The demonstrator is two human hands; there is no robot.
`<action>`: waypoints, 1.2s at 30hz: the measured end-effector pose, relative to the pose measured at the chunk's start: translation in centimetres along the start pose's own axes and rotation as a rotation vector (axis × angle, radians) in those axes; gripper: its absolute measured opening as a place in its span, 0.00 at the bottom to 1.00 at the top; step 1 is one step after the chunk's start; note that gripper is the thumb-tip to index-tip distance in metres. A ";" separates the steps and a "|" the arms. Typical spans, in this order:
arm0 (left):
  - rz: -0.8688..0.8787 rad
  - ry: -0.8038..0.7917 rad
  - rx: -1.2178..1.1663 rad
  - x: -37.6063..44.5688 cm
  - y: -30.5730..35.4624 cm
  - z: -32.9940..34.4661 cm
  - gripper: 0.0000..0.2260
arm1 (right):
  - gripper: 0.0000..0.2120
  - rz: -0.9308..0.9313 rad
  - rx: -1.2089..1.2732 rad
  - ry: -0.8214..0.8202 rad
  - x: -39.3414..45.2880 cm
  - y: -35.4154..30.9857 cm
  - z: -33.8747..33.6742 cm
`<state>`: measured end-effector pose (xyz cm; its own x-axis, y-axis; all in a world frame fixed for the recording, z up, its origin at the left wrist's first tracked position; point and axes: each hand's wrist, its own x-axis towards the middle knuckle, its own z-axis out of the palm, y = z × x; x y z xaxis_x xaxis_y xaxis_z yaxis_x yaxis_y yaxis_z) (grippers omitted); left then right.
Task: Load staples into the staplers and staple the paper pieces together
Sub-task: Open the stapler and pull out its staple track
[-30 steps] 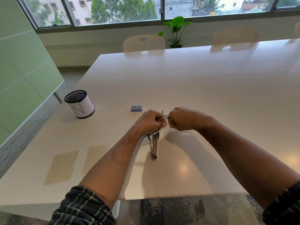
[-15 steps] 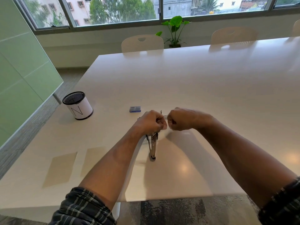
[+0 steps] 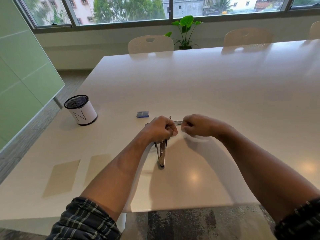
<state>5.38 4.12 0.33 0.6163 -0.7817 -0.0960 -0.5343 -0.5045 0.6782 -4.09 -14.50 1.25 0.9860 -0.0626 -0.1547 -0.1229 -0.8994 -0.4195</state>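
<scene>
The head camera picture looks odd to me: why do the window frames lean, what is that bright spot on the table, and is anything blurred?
Head view: the wide-angle lens bends the window frames outward; the bright spot on the glossy table is glare from a light; the right hand is smeared by motion blur, while the left hand gripping the stapler looks sharper.

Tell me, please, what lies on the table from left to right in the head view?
Two paper pieces → mesh cup → staple box → left hand gripping the stapler → right hand.
</scene>
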 end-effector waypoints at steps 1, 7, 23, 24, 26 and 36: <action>0.013 0.007 0.006 0.0 0.2 0.1 0.10 | 0.06 0.022 0.039 0.009 0.0 0.4 -0.1; 0.156 0.016 0.158 0.5 1.2 0.9 0.08 | 0.13 0.030 0.030 0.048 0.0 0.9 -0.8; 0.372 -0.095 0.684 1.1 3.8 1.5 0.07 | 0.17 -0.012 0.034 0.112 -1.3 0.7 -0.5; 0.374 -0.101 0.719 1.1 3.9 1.5 0.06 | 0.18 -0.013 0.042 0.117 -1.3 0.7 -0.5; 0.375 -0.117 0.784 1.1 4.3 1.5 0.06 | 0.19 -0.008 0.055 0.121 -1.4 0.7 -0.5; 0.327 -0.134 0.832 1.0 5.3 1.9 0.09 | 0.10 0.009 0.112 0.134 -1.5 1.3 0.0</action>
<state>2.07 -0.05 2.42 0.3152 -0.9426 -0.1099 -0.9489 -0.3110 -0.0544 -5.76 -15.56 0.99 0.9901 -0.1341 -0.0409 -0.1358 -0.8452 -0.5168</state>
